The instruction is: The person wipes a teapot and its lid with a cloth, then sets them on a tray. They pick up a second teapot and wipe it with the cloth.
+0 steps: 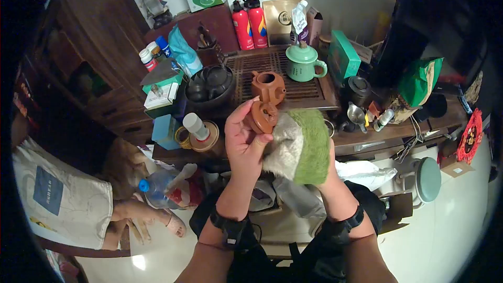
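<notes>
From the head view, the left hand (243,144) holds a brown clay lid (262,117) between closed fingers. The right hand (330,167) grips a green-grey cloth (301,147) that touches the lid. Just behind them the brown teapot (268,86) stands uncovered on the tea tray (314,94), and beside it a dark bowl (210,86) holds dark cups.

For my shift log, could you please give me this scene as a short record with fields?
Left hand: holds a brown teapot lid
Right hand: mostly hidden, grips a green and grey cloth touching the lid
Teapot: brown, lidless, on the slatted tea tray
Nearby: green lidded mug on the same tray
</notes>
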`<state>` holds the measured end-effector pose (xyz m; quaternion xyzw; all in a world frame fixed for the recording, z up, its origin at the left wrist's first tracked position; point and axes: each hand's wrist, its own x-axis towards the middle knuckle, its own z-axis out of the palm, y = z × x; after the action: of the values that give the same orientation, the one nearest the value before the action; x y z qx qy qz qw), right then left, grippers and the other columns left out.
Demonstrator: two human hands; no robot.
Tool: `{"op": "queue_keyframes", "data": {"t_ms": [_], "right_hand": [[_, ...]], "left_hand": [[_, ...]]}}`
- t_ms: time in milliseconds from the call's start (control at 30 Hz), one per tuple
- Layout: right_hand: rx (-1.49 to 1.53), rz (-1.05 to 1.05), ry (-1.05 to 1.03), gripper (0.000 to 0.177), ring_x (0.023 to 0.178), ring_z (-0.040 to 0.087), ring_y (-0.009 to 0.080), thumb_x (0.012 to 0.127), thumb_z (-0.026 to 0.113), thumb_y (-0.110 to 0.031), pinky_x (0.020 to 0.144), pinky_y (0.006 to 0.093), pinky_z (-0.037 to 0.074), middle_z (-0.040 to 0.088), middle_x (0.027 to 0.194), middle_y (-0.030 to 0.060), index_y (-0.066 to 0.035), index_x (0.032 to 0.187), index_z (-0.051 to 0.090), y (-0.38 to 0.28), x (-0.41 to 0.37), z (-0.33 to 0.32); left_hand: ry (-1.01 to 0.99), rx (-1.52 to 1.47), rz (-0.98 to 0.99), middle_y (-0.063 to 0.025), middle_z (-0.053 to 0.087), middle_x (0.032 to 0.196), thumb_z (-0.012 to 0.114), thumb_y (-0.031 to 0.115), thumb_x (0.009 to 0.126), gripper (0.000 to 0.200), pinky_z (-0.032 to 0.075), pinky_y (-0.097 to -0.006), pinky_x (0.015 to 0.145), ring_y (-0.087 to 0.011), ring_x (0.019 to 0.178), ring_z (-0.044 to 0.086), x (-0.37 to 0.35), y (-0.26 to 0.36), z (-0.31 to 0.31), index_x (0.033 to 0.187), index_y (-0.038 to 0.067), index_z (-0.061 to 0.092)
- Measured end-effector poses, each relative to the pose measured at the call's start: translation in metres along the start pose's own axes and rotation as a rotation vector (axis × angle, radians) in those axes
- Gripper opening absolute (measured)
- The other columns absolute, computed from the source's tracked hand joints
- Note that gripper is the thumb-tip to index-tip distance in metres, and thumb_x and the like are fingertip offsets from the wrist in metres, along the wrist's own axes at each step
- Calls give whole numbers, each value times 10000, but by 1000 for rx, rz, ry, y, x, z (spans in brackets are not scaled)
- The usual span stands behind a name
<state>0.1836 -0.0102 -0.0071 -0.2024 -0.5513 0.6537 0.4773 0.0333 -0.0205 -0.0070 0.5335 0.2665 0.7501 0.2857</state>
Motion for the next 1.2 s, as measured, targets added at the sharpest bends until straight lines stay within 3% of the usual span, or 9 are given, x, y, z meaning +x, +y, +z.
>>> {"op": "queue_keyframes", "data": {"t_ms": [100,133,233,367,400,633,867,967,1200], "right_hand": [[924,-26,-21,389,1034,534,175,876,496,-117,863,336,460,517,1162,109,-36,1247,414,23,5,-2],[71,-128,224,471,1046,516,170,808,590,-62,887,325,431,493,1199,103,-26,1244,418,26,8,-1],[-154,-200,258,436,1024,510,130,832,601,-137,845,289,447,505,1167,55,-56,1228,437,16,14,6],[-117,-49,126,419,1002,531,134,815,616,-108,850,279,442,549,1113,57,-39,1202,470,5,13,-7],[150,16,145,413,988,558,154,811,622,-113,842,287,462,565,1108,68,-38,1193,481,5,11,-6],[591,212,98,389,997,576,176,833,604,-167,837,314,495,559,1139,81,-68,1191,489,-2,7,-21],[510,156,206,323,932,581,148,842,592,-118,793,304,492,580,1060,49,-66,1151,512,-9,14,-13],[353,133,248,379,960,567,143,808,588,-15,808,296,482,576,1069,48,-58,1174,498,-12,14,-6],[319,180,301,340,912,590,153,799,445,52,794,295,483,591,1038,86,10,1129,511,-6,12,2]], "left_hand": [[-14,-42,30,-152,393,1307,685,-11,713,598,359,-351,995,-231,1191,413,1,-4,3,1220,21,369],[-52,-44,77,-164,395,1306,652,-84,707,587,359,-361,997,-240,1187,422,1,-4,5,1213,25,375],[-158,10,145,-173,389,1307,603,-127,720,564,375,-369,985,-246,1177,435,-2,-3,12,1211,33,377],[-150,710,350,-142,515,1183,609,-157,612,516,435,-331,876,-252,1065,526,-1,9,8,1082,37,520],[-109,737,340,-122,557,1118,619,-150,565,504,440,-320,841,-255,1014,548,-2,13,13,1026,45,561],[-95,190,86,-190,483,1202,587,-189,676,555,432,-352,929,-243,1093,509,-8,7,17,1160,19,413],[-214,-97,-132,-178,426,1281,688,82,749,635,385,-324,957,-217,1127,471,-8,9,13,1268,-1,333],[-248,-41,-106,-166,422,1286,679,176,771,654,379,-307,952,-200,1144,454,-9,6,15,1285,0,316],[-312,396,63,-119,491,1234,695,93,700,571,282,-367,1025,-271,1226,376,-8,5,14,1205,31,435]]}}
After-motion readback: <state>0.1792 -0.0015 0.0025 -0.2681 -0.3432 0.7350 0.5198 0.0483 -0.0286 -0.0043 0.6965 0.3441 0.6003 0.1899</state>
